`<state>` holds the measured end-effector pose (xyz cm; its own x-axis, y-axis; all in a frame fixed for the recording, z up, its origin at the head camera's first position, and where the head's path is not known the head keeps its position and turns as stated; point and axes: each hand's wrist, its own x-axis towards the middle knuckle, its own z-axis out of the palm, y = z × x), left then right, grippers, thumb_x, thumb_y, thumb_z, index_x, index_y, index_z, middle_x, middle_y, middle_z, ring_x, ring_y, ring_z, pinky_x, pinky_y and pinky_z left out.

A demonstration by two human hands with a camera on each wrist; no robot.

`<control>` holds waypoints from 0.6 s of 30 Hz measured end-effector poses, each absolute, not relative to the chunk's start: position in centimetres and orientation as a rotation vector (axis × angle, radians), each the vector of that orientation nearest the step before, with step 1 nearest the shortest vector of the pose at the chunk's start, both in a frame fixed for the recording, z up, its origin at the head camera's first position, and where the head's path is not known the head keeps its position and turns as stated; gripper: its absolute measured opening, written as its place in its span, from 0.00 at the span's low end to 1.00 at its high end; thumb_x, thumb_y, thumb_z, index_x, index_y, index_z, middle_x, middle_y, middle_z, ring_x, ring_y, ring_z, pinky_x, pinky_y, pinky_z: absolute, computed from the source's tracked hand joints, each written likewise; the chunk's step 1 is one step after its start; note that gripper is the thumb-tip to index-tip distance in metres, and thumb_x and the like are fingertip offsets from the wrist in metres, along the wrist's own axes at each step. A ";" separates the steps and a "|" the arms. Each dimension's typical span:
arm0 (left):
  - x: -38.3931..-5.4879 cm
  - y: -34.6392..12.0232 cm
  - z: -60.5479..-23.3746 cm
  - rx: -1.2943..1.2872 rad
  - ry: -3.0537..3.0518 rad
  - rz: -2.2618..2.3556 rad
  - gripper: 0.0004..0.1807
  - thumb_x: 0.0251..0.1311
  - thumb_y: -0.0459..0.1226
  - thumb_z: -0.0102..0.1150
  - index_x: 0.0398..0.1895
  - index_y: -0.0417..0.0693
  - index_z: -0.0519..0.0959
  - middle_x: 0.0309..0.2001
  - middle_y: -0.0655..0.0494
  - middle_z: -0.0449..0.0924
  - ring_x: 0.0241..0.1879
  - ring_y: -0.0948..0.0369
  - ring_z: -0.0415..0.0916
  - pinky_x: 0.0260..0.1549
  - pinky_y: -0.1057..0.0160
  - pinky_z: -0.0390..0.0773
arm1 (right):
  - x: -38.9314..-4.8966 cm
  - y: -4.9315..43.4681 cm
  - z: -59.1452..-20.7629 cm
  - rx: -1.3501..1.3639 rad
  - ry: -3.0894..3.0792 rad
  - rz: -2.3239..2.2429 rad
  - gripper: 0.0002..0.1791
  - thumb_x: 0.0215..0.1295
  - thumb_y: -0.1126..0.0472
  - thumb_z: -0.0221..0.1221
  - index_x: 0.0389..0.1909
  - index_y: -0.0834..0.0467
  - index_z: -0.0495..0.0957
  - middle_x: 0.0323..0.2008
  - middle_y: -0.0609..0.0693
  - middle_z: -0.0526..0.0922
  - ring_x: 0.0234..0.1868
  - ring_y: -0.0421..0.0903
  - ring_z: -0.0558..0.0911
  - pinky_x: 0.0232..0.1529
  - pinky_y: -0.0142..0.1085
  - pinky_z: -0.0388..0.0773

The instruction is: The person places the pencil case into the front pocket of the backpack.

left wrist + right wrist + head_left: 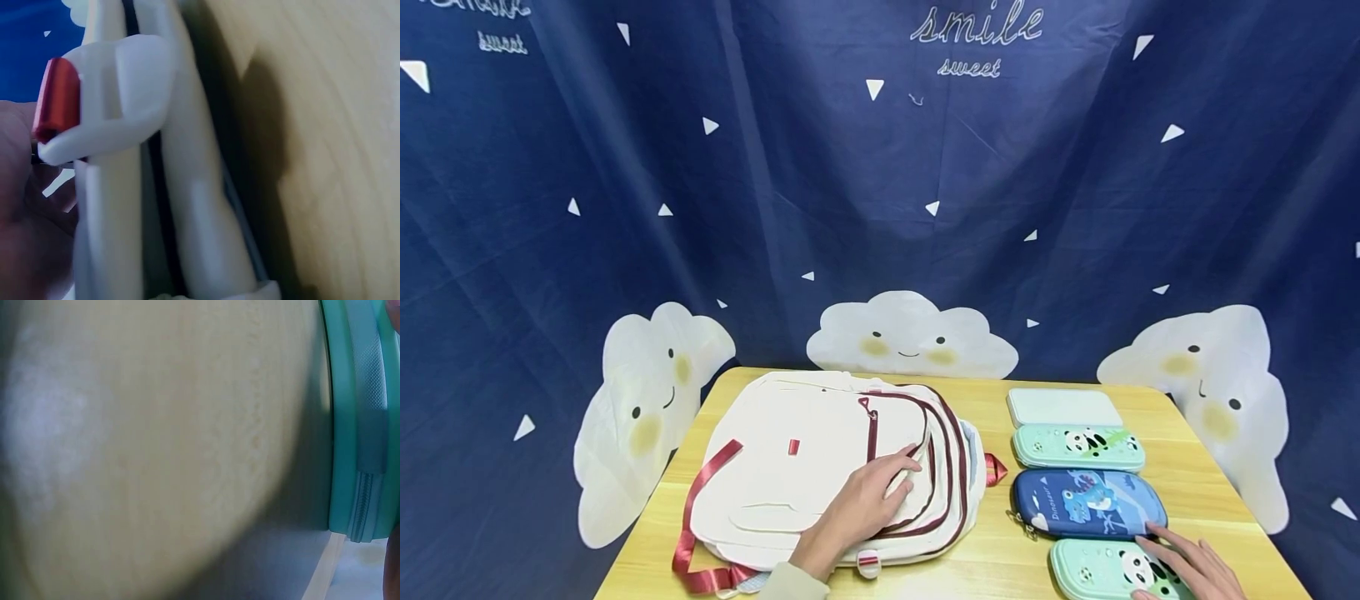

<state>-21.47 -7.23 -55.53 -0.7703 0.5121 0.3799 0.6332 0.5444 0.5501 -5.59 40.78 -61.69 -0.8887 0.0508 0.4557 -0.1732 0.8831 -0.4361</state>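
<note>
A cream backpack (797, 450) with dark red zippers lies flat on the table. My left hand (868, 496) rests on its front, fingers spread over the fabric beside the curved zipper. In the left wrist view, the bag's side and a white buckle (144, 87) with red webbing (59, 100) stand close to that hand. At the right, my right hand (1198, 571) lies over a mint panda pencil case (1097, 571), fingers extended. One fingertip reaches the lower edge of the blue dinosaur pencil case (1086, 504). The right wrist view shows the mint case's zippered side (369, 437).
Above the blue case lie another mint panda case (1052, 447) and a plain pale case (1063, 408), forming a column. A red strap (703, 500) trails off the backpack's left side. Behind the wooden table (992, 575) hangs a dark blue curtain (820, 167) with clouds.
</note>
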 end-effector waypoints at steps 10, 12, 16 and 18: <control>-22.1 -8.8 -54.0 -0.842 -2.734 -1.353 0.14 0.79 0.41 0.62 0.61 0.67 0.85 0.70 0.59 0.84 0.69 0.52 0.82 0.69 0.45 0.80 | -5.6 41.0 -61.9 0.066 -2.623 0.647 0.31 0.55 0.46 0.82 0.62 0.38 0.86 0.63 0.34 0.79 0.61 0.19 0.64 0.82 0.77 0.39; -22.3 -9.2 -53.8 -0.819 -2.737 -1.415 0.14 0.80 0.42 0.61 0.62 0.67 0.85 0.68 0.62 0.85 0.69 0.54 0.81 0.70 0.46 0.80 | -5.6 40.9 -61.7 0.077 -2.612 0.653 0.31 0.55 0.47 0.82 0.62 0.38 0.86 0.64 0.31 0.78 0.62 0.16 0.61 0.82 0.77 0.39; -22.4 -9.9 -53.1 -0.789 -2.707 -1.488 0.14 0.80 0.43 0.60 0.64 0.66 0.84 0.65 0.65 0.86 0.69 0.57 0.81 0.69 0.47 0.79 | -5.6 40.8 -61.6 0.092 -2.588 0.660 0.32 0.53 0.49 0.83 0.61 0.39 0.87 0.64 0.23 0.73 0.64 0.10 0.54 0.82 0.77 0.40; -22.4 -10.3 -52.8 -0.773 -2.693 -1.496 0.15 0.80 0.43 0.60 0.64 0.67 0.84 0.64 0.66 0.86 0.68 0.59 0.81 0.68 0.49 0.80 | -5.6 40.9 -61.7 0.095 -2.587 0.657 0.33 0.53 0.49 0.83 0.62 0.39 0.86 0.64 0.25 0.74 0.64 0.11 0.55 0.82 0.76 0.39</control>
